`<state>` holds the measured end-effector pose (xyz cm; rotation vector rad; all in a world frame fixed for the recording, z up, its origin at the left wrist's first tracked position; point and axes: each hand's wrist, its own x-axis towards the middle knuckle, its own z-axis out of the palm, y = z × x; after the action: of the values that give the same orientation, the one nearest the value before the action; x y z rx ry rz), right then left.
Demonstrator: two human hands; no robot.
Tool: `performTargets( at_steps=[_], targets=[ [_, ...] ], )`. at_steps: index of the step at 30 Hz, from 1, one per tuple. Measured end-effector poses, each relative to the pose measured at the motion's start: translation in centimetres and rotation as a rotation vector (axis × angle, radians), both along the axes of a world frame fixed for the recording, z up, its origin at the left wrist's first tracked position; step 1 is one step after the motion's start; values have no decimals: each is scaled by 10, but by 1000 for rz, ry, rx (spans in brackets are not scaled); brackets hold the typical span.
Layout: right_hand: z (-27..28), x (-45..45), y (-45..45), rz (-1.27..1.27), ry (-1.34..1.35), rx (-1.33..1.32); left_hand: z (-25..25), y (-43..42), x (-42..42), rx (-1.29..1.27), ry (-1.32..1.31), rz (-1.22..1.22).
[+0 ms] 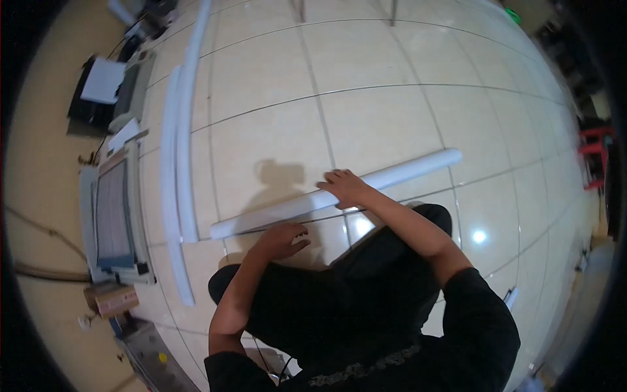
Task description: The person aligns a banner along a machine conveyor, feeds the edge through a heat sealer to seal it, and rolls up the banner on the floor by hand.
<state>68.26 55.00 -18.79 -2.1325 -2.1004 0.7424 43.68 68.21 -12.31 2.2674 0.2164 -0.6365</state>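
From the head view, I see a long white roll (pixel 294 208) on the tiled floor (pixel 261 98), slanting across in front of the person's folded legs (pixel 339 294), its left end nearer the body. The right hand (pixel 344 189) rests on it near the middle, fingers spread over the top; that grip looks laid on, not closed round it. The left hand (pixel 282 240) is free, thumb and fingers apart, just short of the roll's near side.

I'd judge the roll light for its length and fairly stiff, since it lies almost straight. Its smooth surface might slip or roll on the glossy tiles, and a hard squeeze could dent it. Two palms set well apart, one toward each end, would probably hold it level; I can't tell whether it is hollow.

Off to the left, two more long pieces (pixel 169 163) (pixel 185 144) lie side by side along the floor, close to the roll's left end, so a swing that way could knock them. Beyond them, against the wall, are a grey panel (pixel 116 215), a machine (pixel 134 88) with paper (pixel 102 80) by it, and a small box (pixel 116 300). Far right is a red stool (pixel 593 149), well apart. Nearest in the way are the person's own knees.
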Motion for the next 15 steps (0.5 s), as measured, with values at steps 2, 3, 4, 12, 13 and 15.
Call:
performTargets(
  at_steps=[2,3,4,12,13,15],
  targets=[
    [26,18,13,-57,2,1,-17,-9,3,150,-314,-17],
    [21,23,18,-102,24,16,-39,-2,3,227,-326,-56],
    [8,32,23,-139,47,34,-39,2,9,209,-356,-82],
    [-20,127,-55,-365,43,311,-42,26,37,531,-483,222],
    [-25,153,-74,-446,-83,311,-41,25,41,528,-476,229],
    [-12,185,-126,-802,-172,516,-39,20,52,488,-270,205]
  ],
)
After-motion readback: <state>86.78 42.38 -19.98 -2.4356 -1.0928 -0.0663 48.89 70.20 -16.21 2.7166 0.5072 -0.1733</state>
